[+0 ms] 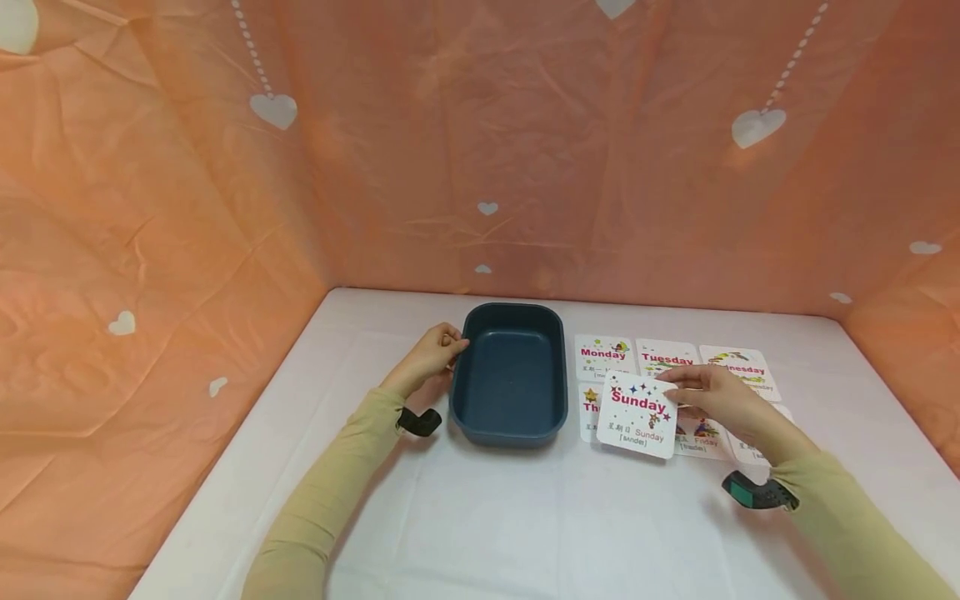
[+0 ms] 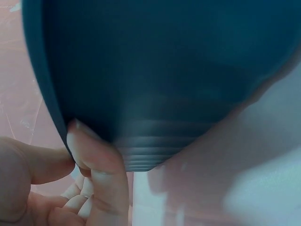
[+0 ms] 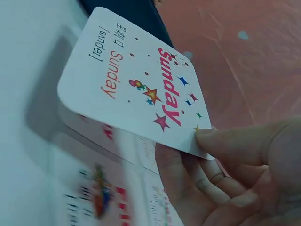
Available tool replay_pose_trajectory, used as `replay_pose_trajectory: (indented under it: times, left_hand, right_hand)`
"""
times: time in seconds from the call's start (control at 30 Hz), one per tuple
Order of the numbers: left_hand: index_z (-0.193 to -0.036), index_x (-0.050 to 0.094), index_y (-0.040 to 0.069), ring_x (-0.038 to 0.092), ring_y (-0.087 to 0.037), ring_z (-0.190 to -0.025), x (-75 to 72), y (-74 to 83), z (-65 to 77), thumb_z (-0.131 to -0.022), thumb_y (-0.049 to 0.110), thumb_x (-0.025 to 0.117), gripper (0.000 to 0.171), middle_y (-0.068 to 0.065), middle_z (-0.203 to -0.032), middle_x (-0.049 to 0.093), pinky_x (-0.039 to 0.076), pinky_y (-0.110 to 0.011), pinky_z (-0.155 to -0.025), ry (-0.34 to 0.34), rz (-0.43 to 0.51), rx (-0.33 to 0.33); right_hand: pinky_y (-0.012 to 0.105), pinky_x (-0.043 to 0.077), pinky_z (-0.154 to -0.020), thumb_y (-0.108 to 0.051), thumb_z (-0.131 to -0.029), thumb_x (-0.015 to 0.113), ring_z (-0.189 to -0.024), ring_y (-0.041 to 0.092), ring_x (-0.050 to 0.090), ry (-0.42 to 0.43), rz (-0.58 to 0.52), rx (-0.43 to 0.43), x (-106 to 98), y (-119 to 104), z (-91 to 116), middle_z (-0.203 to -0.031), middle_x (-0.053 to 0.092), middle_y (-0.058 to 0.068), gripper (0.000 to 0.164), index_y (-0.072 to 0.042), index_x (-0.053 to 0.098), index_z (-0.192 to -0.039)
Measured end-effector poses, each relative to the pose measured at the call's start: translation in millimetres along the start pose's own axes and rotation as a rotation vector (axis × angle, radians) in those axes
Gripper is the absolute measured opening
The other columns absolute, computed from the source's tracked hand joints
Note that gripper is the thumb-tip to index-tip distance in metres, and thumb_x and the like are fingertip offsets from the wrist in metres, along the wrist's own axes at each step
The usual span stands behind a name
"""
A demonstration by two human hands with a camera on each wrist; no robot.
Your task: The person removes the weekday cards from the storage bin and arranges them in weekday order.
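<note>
A white card printed "Sunday" (image 1: 636, 417) with colored stars is pinched at its upper right corner by my right hand (image 1: 723, 404). In the right wrist view the thumb lies on the face of the "Sunday" card (image 3: 136, 84) and the fingers are beneath it; the card is tilted and raised above other cards. My left hand (image 1: 429, 358) pinches the left rim of a dark blue rectangular tub (image 1: 510, 433), which stands on the table. Close up in the left wrist view, thumb and finger of the left hand (image 2: 94, 174) hold the tub's edge (image 2: 40, 80).
Several weekday cards lie in two rows right of the tub, among them "Monday" (image 1: 603, 354), "Tuesday" (image 1: 667, 354) and a "Friday" card (image 1: 705, 442) partly covered by the right hand. White cloth (image 1: 480, 533) covers the table. Orange sheets with hearts (image 1: 525, 150) hang behind and beside it.
</note>
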State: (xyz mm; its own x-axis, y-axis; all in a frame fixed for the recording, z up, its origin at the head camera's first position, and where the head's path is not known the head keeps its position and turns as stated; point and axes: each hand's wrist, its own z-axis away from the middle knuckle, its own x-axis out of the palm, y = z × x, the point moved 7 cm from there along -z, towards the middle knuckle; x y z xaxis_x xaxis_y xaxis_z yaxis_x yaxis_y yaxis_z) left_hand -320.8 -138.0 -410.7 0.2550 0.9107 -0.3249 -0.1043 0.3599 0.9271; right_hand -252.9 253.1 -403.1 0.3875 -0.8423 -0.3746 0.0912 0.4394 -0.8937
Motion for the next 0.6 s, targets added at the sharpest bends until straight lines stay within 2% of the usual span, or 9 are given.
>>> replay_pose_trajectory:
  times: [0.2,0.47,0.6]
  left_hand:
    - [-0.102,0.044,0.002,0.046,-0.016,-0.054,1.7,-0.5,1.9,-0.1,0.016,0.051,0.016,-0.006,-0.069,0.045,0.039,-0.028,-0.047,-0.007,-0.005,0.002]
    - [-0.102,0.043,0.001,0.044,-0.015,-0.057,2.3,3.0,1.8,-0.1,0.015,0.051,0.016,-0.005,-0.07,0.042,0.041,-0.028,-0.05,0.001,0.018,-0.002]
    - [-0.103,0.044,0.0,0.044,-0.015,-0.058,1.5,3.9,3.1,-0.101,0.015,0.051,0.016,-0.005,-0.071,0.043,0.042,-0.029,-0.052,0.004,0.004,0.0]
  right_hand:
    - [0.033,0.054,-0.074,-0.004,-0.092,0.062,-0.088,0.017,0.064,-0.015,-0.002,0.016,22,10,9,-0.105,0.065,0.016,0.037,0.012,0.052,-0.124]
    - [0.036,0.056,-0.071,0.001,-0.091,0.06,-0.086,0.023,0.065,-0.028,-0.064,0.024,41,16,17,-0.1,0.065,0.017,0.031,0.013,0.054,-0.118]
    - [0.032,0.055,-0.068,0.001,-0.091,0.06,-0.083,0.022,0.064,-0.015,-0.01,-0.013,48,17,20,-0.095,0.066,0.014,0.027,0.013,0.057,-0.115]
